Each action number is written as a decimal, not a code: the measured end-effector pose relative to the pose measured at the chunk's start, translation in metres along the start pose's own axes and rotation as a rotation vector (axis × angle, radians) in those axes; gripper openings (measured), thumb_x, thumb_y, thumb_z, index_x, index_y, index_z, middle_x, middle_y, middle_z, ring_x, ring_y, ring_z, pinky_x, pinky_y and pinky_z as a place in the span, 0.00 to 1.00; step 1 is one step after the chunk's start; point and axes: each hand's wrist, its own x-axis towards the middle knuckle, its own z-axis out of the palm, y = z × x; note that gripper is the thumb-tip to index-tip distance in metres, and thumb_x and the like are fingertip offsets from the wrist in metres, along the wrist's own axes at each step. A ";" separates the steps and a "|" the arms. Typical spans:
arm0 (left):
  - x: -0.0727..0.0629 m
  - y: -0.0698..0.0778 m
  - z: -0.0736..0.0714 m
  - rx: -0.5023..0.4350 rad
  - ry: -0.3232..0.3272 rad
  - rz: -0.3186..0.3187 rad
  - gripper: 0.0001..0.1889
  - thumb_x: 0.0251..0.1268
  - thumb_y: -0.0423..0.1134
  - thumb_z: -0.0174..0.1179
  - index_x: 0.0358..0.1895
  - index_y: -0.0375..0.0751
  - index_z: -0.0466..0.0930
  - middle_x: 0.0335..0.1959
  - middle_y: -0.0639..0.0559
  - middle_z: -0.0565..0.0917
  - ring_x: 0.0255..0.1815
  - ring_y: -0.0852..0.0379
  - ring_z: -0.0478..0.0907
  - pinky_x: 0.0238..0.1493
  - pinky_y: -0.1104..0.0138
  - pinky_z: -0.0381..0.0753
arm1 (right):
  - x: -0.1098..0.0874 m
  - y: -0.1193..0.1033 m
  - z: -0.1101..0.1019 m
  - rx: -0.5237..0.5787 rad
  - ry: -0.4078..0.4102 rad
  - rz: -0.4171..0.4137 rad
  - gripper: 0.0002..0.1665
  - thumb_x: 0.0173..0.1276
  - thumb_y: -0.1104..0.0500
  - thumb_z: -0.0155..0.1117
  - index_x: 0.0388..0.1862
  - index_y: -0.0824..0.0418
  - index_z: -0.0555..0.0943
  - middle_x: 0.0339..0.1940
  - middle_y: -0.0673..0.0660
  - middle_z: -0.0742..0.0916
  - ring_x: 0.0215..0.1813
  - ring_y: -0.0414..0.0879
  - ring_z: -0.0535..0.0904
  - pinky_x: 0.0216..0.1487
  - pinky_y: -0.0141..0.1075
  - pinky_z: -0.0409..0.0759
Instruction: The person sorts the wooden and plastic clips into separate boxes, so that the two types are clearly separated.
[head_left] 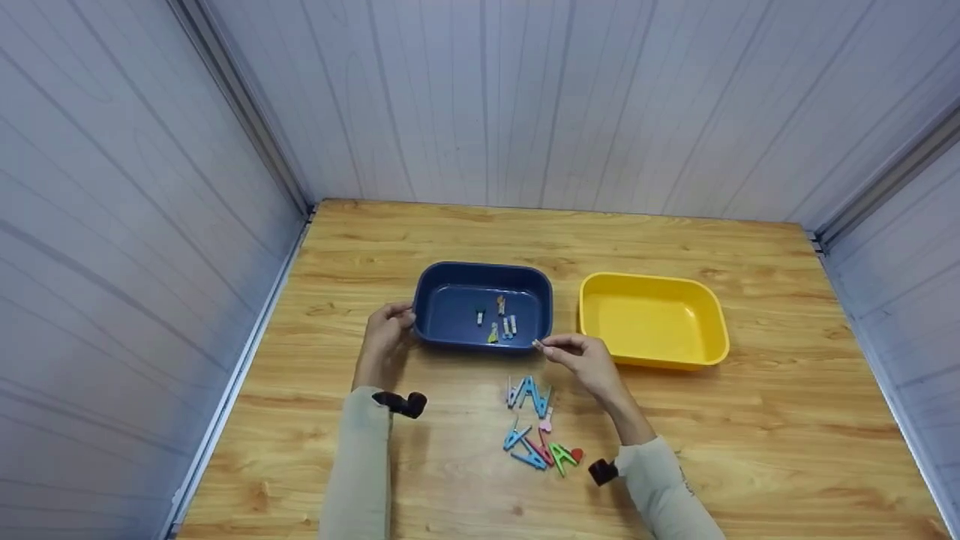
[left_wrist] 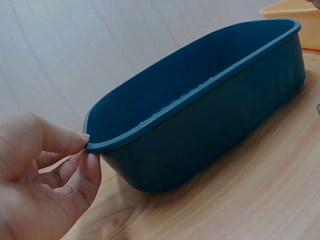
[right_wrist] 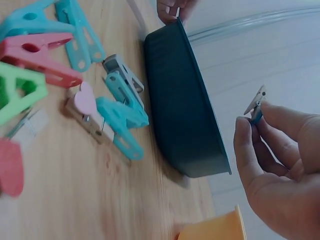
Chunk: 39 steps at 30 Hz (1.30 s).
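My left hand [head_left: 385, 335] pinches the rim of a dark blue plastic tub [left_wrist: 210, 125] at its left end, thumb on top and fingers beneath. In my right hand [head_left: 589, 365] a small wooden clothespin [right_wrist: 257, 101] is pinched between thumb and fingertips, with a bluish bit at the end that I grip. That hand hovers by the tub's front right corner. Several small clothespins [head_left: 502, 305], pale wood with coloured ends, lie on the tub's floor. In front of it is a loose group of clothespins, including a blue one [head_left: 529, 390] and a green one [head_left: 560, 456].
To the right of the blue tub stands a yellow tub [head_left: 652, 322] with nothing visible in it. Among the loose clothespins are a red heart [head_left: 577, 454] and a wooden one with a pink heart [right_wrist: 85, 100]. Panelled walls [head_left: 480, 105] border the wooden table [head_left: 795, 420].
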 end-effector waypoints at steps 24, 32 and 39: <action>-0.008 0.009 0.003 0.012 0.016 -0.059 0.18 0.65 0.24 0.51 0.58 0.29 0.70 0.46 0.44 0.74 0.43 0.53 0.76 0.45 0.63 0.78 | 0.049 -0.022 0.023 -0.195 0.128 0.038 0.10 0.64 0.57 0.66 0.42 0.59 0.85 0.42 0.56 0.87 0.40 0.44 0.79 0.39 0.28 0.77; -0.001 0.002 0.001 -0.005 0.013 -0.021 0.15 0.64 0.24 0.52 0.53 0.30 0.72 0.40 0.47 0.76 0.38 0.55 0.77 0.40 0.64 0.79 | 0.065 -0.024 0.028 -0.240 0.123 0.042 0.10 0.66 0.59 0.64 0.44 0.61 0.84 0.44 0.58 0.86 0.44 0.46 0.79 0.48 0.35 0.80; 0.025 -0.020 -0.011 -0.063 -0.006 -0.038 0.14 0.62 0.25 0.54 0.52 0.35 0.74 0.40 0.49 0.76 0.36 0.58 0.78 0.37 0.66 0.81 | 0.077 -0.022 0.032 -0.315 0.103 0.102 0.12 0.67 0.55 0.63 0.45 0.59 0.85 0.46 0.57 0.86 0.47 0.48 0.78 0.51 0.38 0.77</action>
